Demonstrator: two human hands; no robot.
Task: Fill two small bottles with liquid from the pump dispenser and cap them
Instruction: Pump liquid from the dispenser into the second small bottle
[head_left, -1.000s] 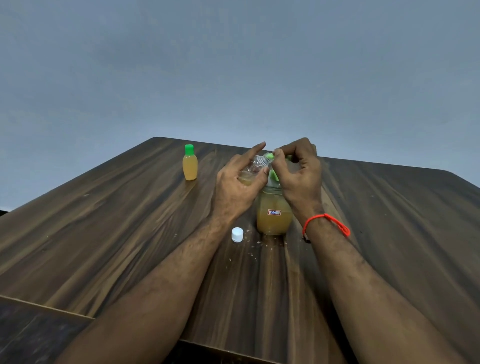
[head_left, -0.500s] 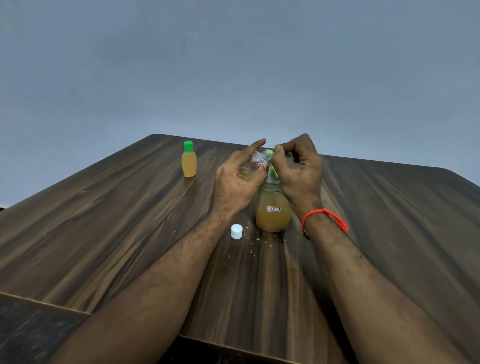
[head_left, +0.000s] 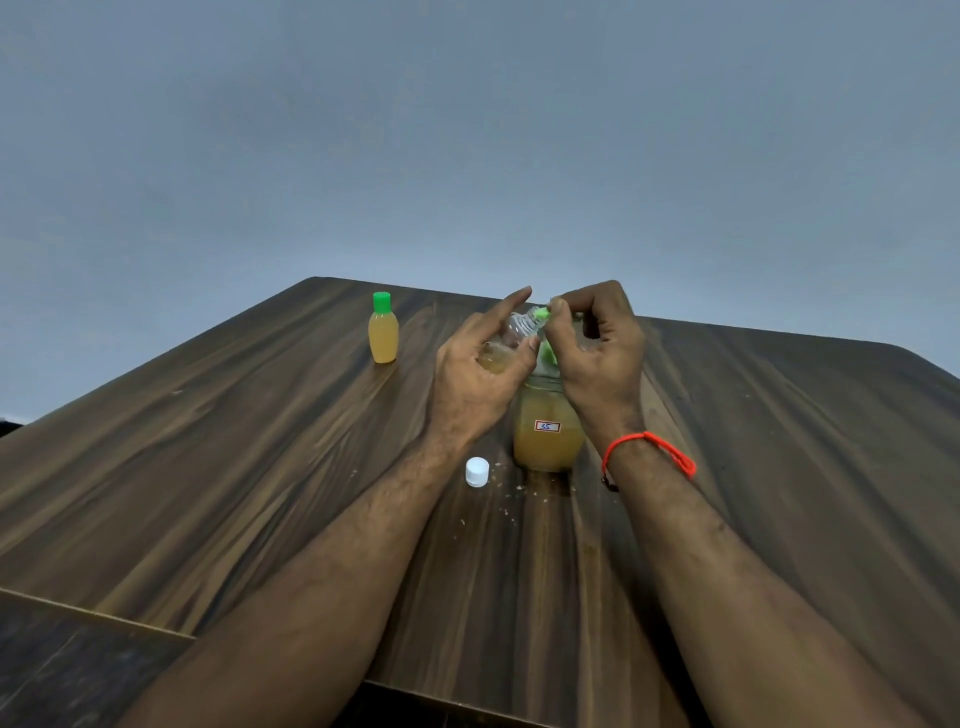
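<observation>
The pump dispenser (head_left: 546, 431), a clear jar of amber liquid with a green pump head and a small "35" label, stands at mid-table. My left hand (head_left: 475, 379) grips a small clear bottle (head_left: 514, 335), tilted with its neck at the green nozzle; amber liquid sits in its lower part. My right hand (head_left: 597, 353) curls over the green pump head, fingertips on the nozzle. A second small bottle (head_left: 383, 332), full of amber liquid and closed with a green cap, stands upright at the far left. A white cap (head_left: 477, 472) lies on the table beside the dispenser.
The dark wooden table (head_left: 208, 467) carries a few small crumbs or droplets in front of the dispenser. Its far edge runs just behind my hands. A red cord is tied round my right wrist. A plain grey wall lies behind.
Both hands stay at the dispenser with the small bottle at the nozzle. The view has shifted slightly; nothing else has visibly moved.
</observation>
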